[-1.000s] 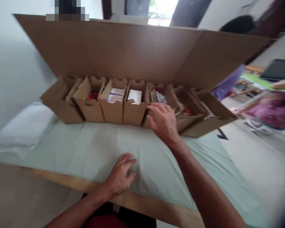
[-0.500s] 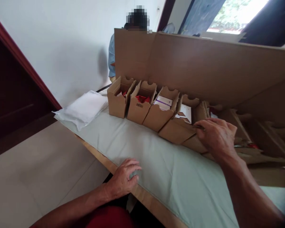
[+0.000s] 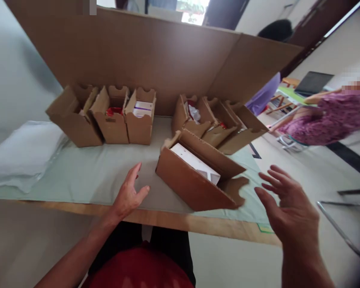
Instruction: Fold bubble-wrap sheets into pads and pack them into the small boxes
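Both open and gripping nothing, my L hand (image 3: 127,196) and R hand (image 3: 294,208) flank an open-topped cardboard box (image 3: 180,176) on a table (image 3: 78,172) covered w/ pale green cloth, neither touching it. The box sits angled near the table's bare wooden front edge (image 3: 174,220), btwn my hands, w/ a strip of cloth open on its L. My R hand is out by the table's R side, w/ floor (image 3: 234,260) beyond.

Behind, a wide gap splits a row of similar boxes, three per side, under a tall cardboard panel (image 3: 156,52).

Inside the front box: a white carton (image 3: 192,158), its top below the rim. L group, from the gap outward: a box (image 3: 139,130) w/ white packs bearing a purple stripe, a box (image 3: 117,132) w/ something red, then an end box (image 3: 75,128). R group: a box (image 3: 179,114) w/ crumpled pale plastic, a box (image 3: 220,136) showing a bit of red, and another end box (image 3: 243,140). Contents of both end boxes are too dim for me to ID.

Far L, a white bundle in plastic (image 3: 24,152) lies on the cloth; far R, a person in pink (image 3: 330,116) is near a laptop (image 3: 313,83).
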A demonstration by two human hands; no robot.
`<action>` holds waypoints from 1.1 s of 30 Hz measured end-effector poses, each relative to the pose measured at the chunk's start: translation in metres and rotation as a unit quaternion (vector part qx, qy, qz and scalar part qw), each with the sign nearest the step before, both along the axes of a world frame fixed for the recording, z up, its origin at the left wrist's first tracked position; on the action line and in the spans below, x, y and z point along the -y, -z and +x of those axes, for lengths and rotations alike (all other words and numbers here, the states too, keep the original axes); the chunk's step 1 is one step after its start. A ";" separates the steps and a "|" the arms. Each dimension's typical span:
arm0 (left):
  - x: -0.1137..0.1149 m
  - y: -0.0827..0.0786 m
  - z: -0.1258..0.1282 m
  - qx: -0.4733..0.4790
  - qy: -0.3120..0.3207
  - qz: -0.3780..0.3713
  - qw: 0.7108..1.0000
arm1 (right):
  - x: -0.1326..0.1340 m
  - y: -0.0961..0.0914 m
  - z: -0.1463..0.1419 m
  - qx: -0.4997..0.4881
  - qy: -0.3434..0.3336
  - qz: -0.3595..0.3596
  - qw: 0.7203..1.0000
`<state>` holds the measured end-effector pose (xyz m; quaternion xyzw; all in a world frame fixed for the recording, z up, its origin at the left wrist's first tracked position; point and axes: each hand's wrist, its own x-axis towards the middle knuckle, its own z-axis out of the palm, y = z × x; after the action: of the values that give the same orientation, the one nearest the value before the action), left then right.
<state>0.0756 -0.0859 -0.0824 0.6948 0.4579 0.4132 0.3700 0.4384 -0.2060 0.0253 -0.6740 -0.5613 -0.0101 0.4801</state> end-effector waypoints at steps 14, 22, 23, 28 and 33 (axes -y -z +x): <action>-0.027 -0.003 0.073 0.138 0.099 -0.062 0.983 | 0.001 0.081 -0.044 -0.209 -0.028 -0.114 0.971; -0.009 0.020 0.087 0.082 0.049 -0.058 0.994 | -0.040 0.087 0.006 -0.231 -0.065 -0.122 0.963; -0.009 0.024 0.085 0.075 0.051 -0.055 0.994 | -0.036 0.086 0.009 -0.220 -0.046 -0.111 0.968; -0.015 0.028 0.069 0.039 0.048 -0.025 0.998 | -0.024 0.030 0.018 -0.105 0.062 0.009 0.992; -0.039 -0.013 0.076 0.012 0.031 0.135 0.990 | -0.083 -0.051 0.010 0.119 -0.120 -0.090 0.981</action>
<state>0.1520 -0.0467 -0.0694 0.7474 0.3715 0.4679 0.2905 0.4489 -0.1230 0.0760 -0.6363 -0.6898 0.0185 0.3448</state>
